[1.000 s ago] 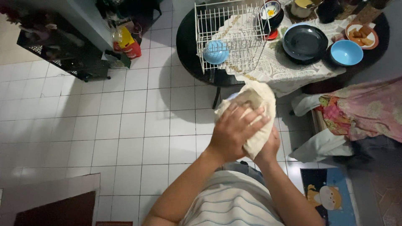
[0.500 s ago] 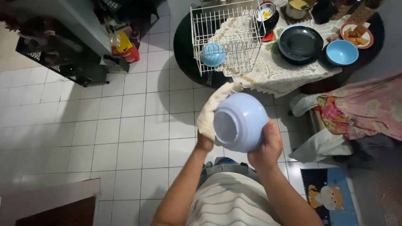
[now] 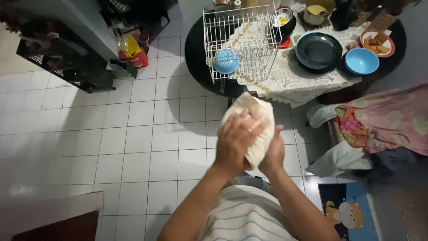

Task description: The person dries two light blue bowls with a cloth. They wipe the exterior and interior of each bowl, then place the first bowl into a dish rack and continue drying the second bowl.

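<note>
A cream cloth (image 3: 249,120) is bunched into a rounded bundle in front of my chest, above the white tiled floor. My left hand (image 3: 235,143) lies spread over the near side of the cloth and presses on it. My right hand (image 3: 273,154) cups the bundle from behind and below, with only its fingers and wrist showing. The cloth hides whatever is inside it; no bowl surface shows between my hands.
A round black table (image 3: 196,49) with a lace cover carries a white wire rack (image 3: 236,27) holding a blue bowl (image 3: 226,61), a black plate (image 3: 318,51), another blue bowl (image 3: 362,61) and a plate of fried food (image 3: 376,42). Pink floral fabric (image 3: 383,122) lies right; a dark shelf (image 3: 67,62) stands left.
Half a second ago a light blue bowl showed bottom-up between my hands. Now the cloth covers it and my left hand has come over the front.
</note>
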